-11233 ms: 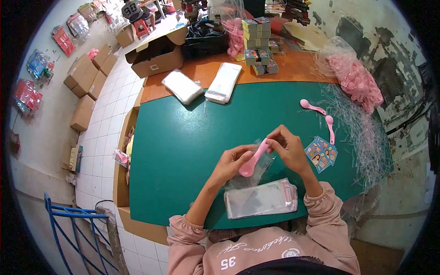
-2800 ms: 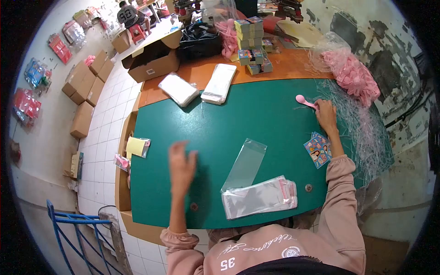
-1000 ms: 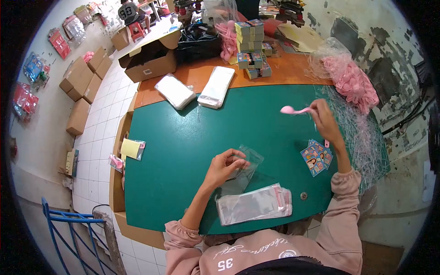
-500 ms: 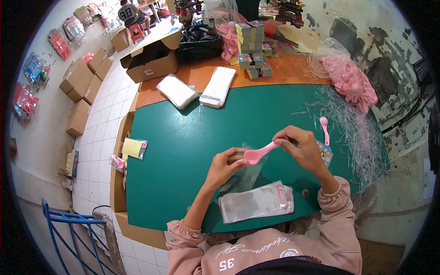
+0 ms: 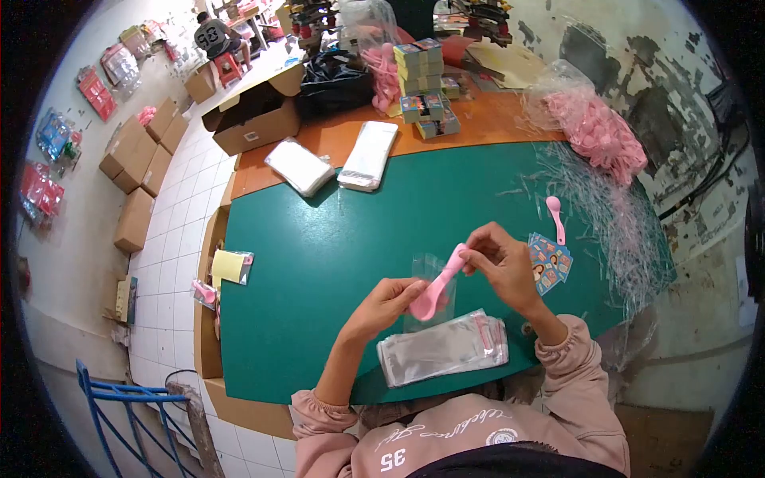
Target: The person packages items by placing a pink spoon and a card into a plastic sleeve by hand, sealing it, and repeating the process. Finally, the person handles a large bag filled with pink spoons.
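A pink plastic spoon point(image 5: 441, 287) slants between my hands, its bowl down to the left. My right hand point(image 5: 502, 267) pinches the end of the handle. My left hand point(image 5: 384, 304) has its thumb and fingers closed at the bowl side, on a clear plastic bag point(image 5: 421, 264) that shows behind the spoon. Just below lies a pile of clear bags point(image 5: 434, 352) on the green table mat point(image 5: 319, 319). Small blue printed cards point(image 5: 550, 263) are fanned out beside my right wrist, with another pink spoon point(image 5: 556, 219) beyond them.
Two stacks of white-looking packets point(image 5: 368, 155) lie at the back. Behind them stand bundled cards point(image 5: 420, 68) and an open carton point(image 5: 255, 119). Pink spoons in a bag point(image 5: 598, 139) and plastic strips point(image 5: 613, 231) cover the right side. A person point(image 5: 217, 40) sits far off.
The spoon has tipped from nearly level to steep, its bowl now lower. My right hand has shifted left, uncovering more of the cards. My left hand has moved slightly down.
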Demonstrator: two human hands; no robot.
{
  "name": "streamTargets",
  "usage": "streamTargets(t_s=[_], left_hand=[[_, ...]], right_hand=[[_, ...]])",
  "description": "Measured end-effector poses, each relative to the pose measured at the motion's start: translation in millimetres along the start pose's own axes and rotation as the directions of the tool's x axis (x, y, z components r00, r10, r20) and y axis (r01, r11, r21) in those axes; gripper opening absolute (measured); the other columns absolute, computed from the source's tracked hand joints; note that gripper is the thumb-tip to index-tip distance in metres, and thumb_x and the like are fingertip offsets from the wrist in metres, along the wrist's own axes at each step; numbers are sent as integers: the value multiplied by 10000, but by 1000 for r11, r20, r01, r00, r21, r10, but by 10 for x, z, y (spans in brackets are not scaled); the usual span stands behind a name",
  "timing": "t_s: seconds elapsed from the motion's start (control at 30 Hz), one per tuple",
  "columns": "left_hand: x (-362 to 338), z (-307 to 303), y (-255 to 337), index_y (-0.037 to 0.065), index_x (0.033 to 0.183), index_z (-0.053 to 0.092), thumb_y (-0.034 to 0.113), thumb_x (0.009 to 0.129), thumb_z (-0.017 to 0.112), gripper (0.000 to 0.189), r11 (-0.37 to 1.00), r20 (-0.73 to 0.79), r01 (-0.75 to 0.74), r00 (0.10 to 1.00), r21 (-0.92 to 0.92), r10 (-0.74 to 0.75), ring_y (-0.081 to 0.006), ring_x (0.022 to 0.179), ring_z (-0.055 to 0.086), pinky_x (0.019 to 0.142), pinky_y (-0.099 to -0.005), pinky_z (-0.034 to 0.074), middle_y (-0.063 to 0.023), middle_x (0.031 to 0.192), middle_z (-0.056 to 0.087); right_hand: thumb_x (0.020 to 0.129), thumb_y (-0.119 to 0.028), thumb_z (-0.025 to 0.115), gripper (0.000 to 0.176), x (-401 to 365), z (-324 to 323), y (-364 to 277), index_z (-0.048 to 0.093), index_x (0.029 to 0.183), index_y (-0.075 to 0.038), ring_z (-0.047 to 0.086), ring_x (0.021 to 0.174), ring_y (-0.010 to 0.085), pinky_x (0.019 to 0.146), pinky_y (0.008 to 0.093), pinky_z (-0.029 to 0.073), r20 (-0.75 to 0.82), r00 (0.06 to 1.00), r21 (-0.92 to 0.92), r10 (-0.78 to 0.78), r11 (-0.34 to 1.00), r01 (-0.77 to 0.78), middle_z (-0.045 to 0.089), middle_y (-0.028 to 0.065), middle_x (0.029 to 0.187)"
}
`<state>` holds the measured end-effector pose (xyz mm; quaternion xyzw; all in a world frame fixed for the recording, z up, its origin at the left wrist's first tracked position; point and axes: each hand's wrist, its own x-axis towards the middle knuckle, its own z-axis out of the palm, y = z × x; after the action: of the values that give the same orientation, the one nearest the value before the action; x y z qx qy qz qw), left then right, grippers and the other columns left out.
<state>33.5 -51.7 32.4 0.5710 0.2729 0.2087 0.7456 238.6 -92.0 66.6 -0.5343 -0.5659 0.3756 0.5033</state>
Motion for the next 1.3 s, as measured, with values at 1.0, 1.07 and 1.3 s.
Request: streamTargets(t_s=[1.0, 1.07, 1.3], left_hand=[[-9, 139, 187, -67, 1010, 579, 168, 909, 468, 279, 996, -88, 6, 996, 86, 1, -154, 846, 603, 716, -255, 509, -128, 957, 622], [11, 123, 129, -68, 1011, 579, 167, 908, 470, 279, 998, -77, 10, 997, 65, -5, -151, 852, 598, 726, -256, 508, -122, 964, 618], [38, 158, 93, 8, 1046, 595, 193, 875, 526, 261, 933, -23, -80, 995, 351, 94, -79, 650, 555, 586, -225, 458, -83, 740, 637]], right_hand=[[752, -35, 612, 189, -241, -362, -488, 614, 941, -15, 594, 705, 163, 596, 268, 459, -69, 985, -271, -158, 953, 134, 597, 87, 800], [752, -41, 613, 203, -214, -353, -554, 619, 954, -28, 600, 706, 184, 597, 278, 463, 0, 973, -342, -232, 914, 218, 595, 89, 791], [755, -76, 601, 205, -172, -276, -538, 614, 959, -69, 577, 706, 279, 613, 350, 458, 390, 914, -469, -109, 831, 299, 573, 117, 777]])
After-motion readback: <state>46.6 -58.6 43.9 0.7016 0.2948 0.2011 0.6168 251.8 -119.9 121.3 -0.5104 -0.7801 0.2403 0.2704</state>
